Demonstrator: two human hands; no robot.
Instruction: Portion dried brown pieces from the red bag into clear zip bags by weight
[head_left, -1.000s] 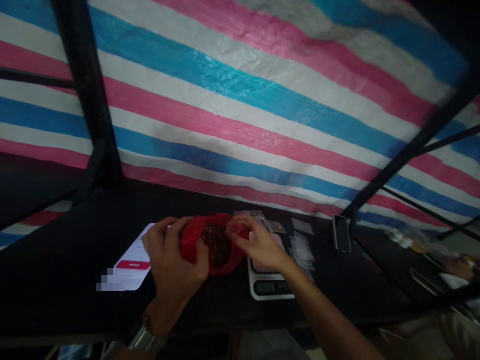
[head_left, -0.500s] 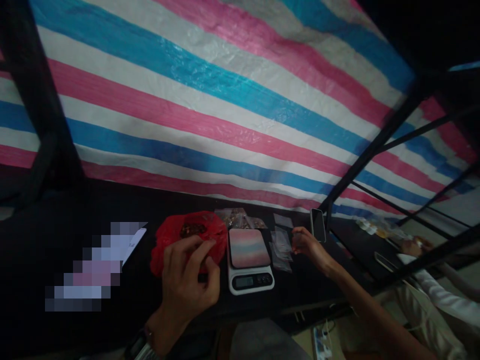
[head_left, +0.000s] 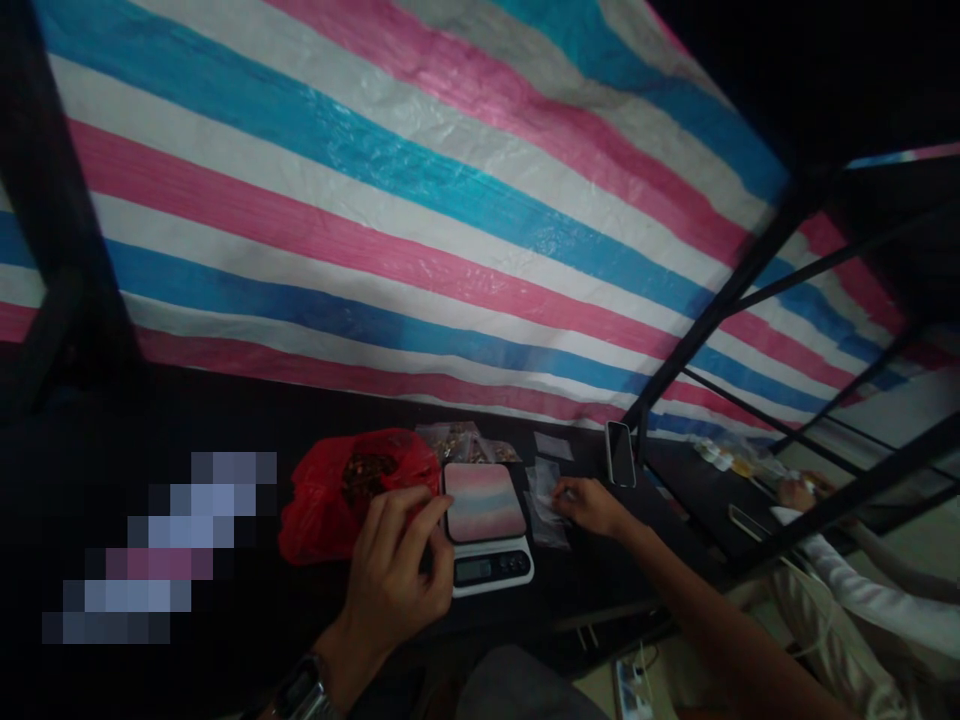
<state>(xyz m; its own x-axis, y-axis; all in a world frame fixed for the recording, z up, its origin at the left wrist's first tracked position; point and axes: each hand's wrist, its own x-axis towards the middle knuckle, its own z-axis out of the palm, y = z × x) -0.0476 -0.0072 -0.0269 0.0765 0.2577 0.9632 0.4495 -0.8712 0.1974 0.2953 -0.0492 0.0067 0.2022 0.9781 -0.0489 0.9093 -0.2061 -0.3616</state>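
One red plastic bag (head_left: 330, 492) with dark contents lies on the black table (head_left: 187, 420), and one digital scale (head_left: 486, 520) stands just beside it. One upright phone (head_left: 619, 453) is in view; small clear packets (head_left: 546, 490) lie to the right of the scale, and more sit behind it, at least four in all, exact number not discernible. Two hands of the wearer are counted, left hand (head_left: 397, 575) and right hand (head_left: 592, 506), plus one co-worker's hand (head_left: 796, 494) at far right.
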